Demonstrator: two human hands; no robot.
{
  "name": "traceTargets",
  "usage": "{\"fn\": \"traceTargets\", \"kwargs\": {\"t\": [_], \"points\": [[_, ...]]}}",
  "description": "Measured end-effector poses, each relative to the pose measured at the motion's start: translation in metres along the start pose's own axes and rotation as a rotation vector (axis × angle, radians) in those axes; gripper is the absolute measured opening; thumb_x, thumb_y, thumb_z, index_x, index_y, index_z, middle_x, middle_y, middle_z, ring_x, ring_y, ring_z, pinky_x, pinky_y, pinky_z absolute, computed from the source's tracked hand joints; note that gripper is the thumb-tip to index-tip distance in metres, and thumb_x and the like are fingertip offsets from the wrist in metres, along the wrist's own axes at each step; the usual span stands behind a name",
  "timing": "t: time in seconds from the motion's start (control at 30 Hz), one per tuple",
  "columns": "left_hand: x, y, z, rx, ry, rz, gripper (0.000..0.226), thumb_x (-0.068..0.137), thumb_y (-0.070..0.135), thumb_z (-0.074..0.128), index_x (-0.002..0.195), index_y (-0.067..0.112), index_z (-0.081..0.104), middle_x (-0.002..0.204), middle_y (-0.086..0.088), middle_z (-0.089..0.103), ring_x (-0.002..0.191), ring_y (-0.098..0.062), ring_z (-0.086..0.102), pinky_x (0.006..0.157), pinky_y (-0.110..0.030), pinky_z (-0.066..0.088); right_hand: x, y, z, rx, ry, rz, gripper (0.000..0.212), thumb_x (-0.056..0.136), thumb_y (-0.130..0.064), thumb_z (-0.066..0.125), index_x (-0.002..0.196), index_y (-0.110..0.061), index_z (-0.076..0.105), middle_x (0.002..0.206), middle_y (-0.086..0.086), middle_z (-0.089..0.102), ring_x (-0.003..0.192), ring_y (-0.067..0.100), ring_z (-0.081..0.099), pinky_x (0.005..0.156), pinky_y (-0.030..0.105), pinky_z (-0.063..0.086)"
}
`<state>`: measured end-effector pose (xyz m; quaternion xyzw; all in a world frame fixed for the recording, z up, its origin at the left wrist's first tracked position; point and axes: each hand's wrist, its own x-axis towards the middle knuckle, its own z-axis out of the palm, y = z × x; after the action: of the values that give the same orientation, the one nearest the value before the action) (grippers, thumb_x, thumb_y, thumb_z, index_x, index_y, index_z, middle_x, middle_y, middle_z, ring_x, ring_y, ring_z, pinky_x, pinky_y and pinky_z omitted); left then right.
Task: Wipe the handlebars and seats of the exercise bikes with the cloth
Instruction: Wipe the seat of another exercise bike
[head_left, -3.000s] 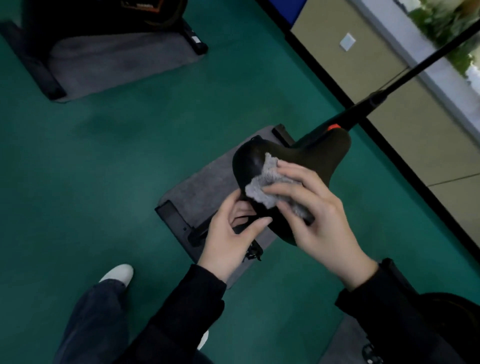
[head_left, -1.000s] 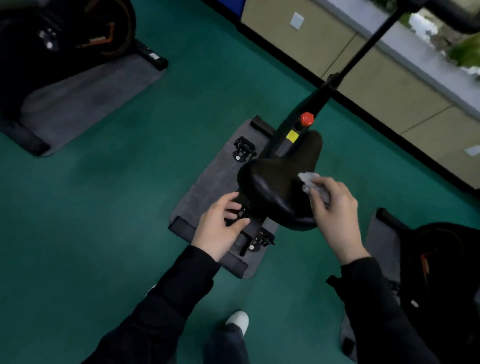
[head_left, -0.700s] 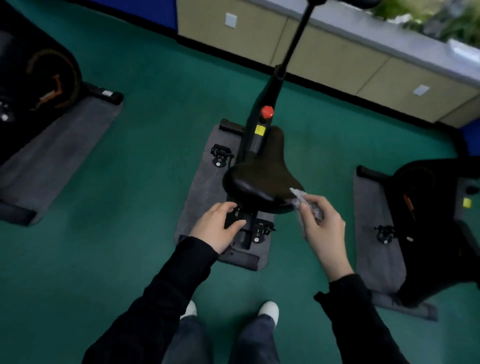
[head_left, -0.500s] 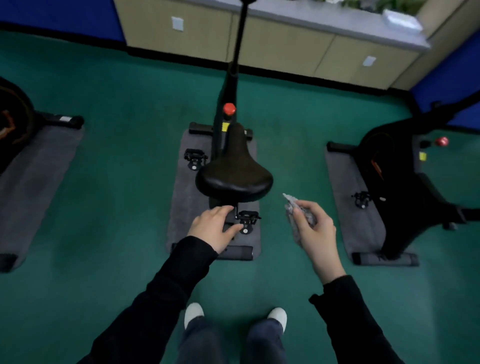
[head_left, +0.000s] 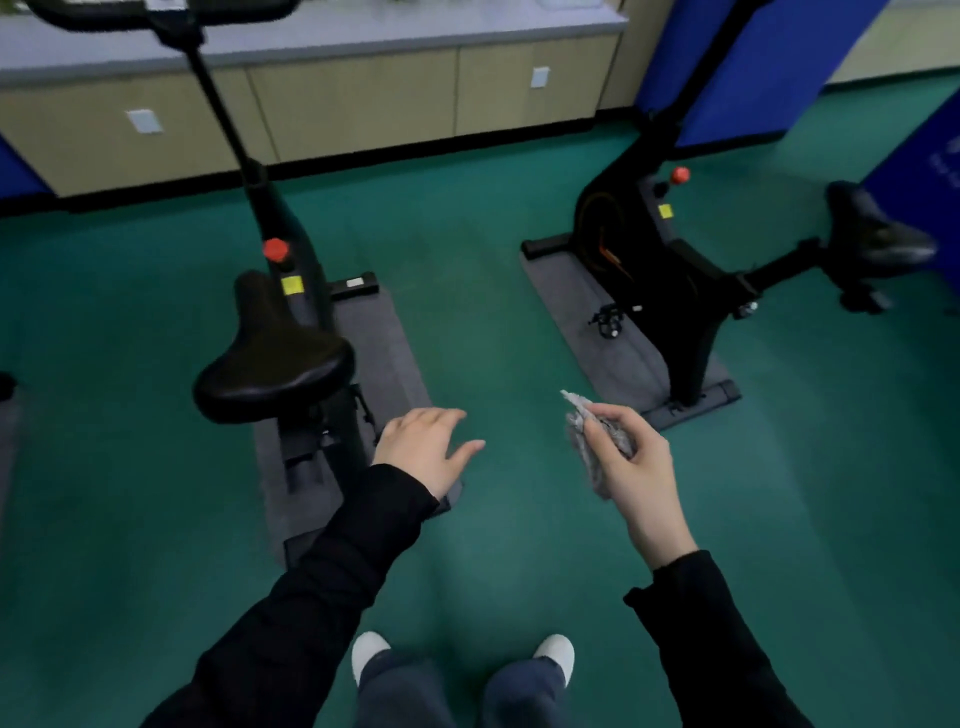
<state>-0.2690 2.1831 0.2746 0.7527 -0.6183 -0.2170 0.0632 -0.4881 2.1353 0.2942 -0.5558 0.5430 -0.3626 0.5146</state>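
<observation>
Cloth (head_left: 581, 436) bunched in right hand (head_left: 634, 467), tip pointing away, left hand (head_left: 421, 444) loose, holding nothing, near seat (head_left: 270, 364)

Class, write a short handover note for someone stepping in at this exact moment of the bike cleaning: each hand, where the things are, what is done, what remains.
Left hand: open, holding nothing, in the air just right of the near seat.
Right hand: grips the cloth, in the air further right.
Done: the near seat was wiped moments ago, and both hands have since come off it.
Left: the second bike's seat at far right. Also the handlebars of the near bike; the pictures do not show whether they were wiped.
</observation>
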Motion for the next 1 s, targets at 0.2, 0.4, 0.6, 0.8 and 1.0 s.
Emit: {"fn": "traceTargets", "kwargs": {"t": [0.2, 0.4, 0.6, 0.8, 1.0], "points": [[0.021, 0.127, 0.038, 0.055, -0.053, 0.106, 0.056, 0.095, 0.055, 0.036, 0.140, 0.021, 0.039, 0.145, 0.003, 0.043, 0.135, -0.016, 0.033, 0.111, -0.035, 0.025, 0.000, 0.015, -0.131, 0.031, 0.187, 0.001, 0.007, 0.090, -0.023, 0.064, 0.090, -0.029, 0.069, 0.078, -0.004, 0.072, 0.063, 0.010, 0.061, 0.048, 0.022, 0.045], [0.051, 0.252, 0.070, 0.060, -0.036, 0.223, 0.056, 0.094, 0.055, 0.038, 0.139, 0.022, 0.039, 0.144, 0.005, 0.042, 0.134, -0.015, 0.033, 0.108, -0.035, 0.026, 0.002, 0.036, -0.245, 0.063, 0.331, -0.002, 0.006, 0.090, -0.027, 0.064, 0.092, -0.031, 0.068, 0.086, 0.004, 0.073, 0.067, 0.017, 0.058, 0.058, 0.028, 0.043], [0.087, 0.335, 0.084, 0.095, -0.043, 0.324, 0.055, 0.094, 0.054, 0.038, 0.139, 0.022, 0.040, 0.144, 0.005, 0.043, 0.134, -0.014, 0.034, 0.108, -0.034, 0.028, 0.009, 0.054, -0.331, 0.133, 0.502, 0.055, 0.005, 0.089, -0.029, 0.064, 0.089, -0.033, 0.068, 0.090, 0.002, 0.073, 0.087, 0.027, 0.069, 0.061, 0.033, 0.047], [0.138, 0.397, 0.098, 0.108, -0.060, 0.362, 0.054, 0.094, 0.054, 0.039, 0.138, 0.021, 0.043, 0.142, 0.004, 0.045, 0.133, -0.015, 0.036, 0.106, -0.032, 0.029, 0.043, 0.064, -0.387, 0.173, 0.576, 0.088, 0.008, 0.089, -0.026, 0.065, 0.088, -0.033, 0.069, 0.093, 0.002, 0.074, 0.093, 0.026, 0.070, 0.070, 0.044, 0.053], [0.223, 0.476, 0.117, 0.077, -0.070, 0.418, 0.054, 0.094, 0.053, 0.040, 0.137, 0.020, 0.044, 0.142, 0.003, 0.046, 0.132, -0.016, 0.037, 0.105, -0.033, 0.032, 0.121, 0.065, -0.457, 0.115, 0.609, 0.039, 0.008, 0.089, -0.023, 0.065, 0.088, -0.029, 0.069, 0.090, 0.000, 0.073, 0.088, 0.025, 0.069, 0.063, 0.032, 0.052]]}}
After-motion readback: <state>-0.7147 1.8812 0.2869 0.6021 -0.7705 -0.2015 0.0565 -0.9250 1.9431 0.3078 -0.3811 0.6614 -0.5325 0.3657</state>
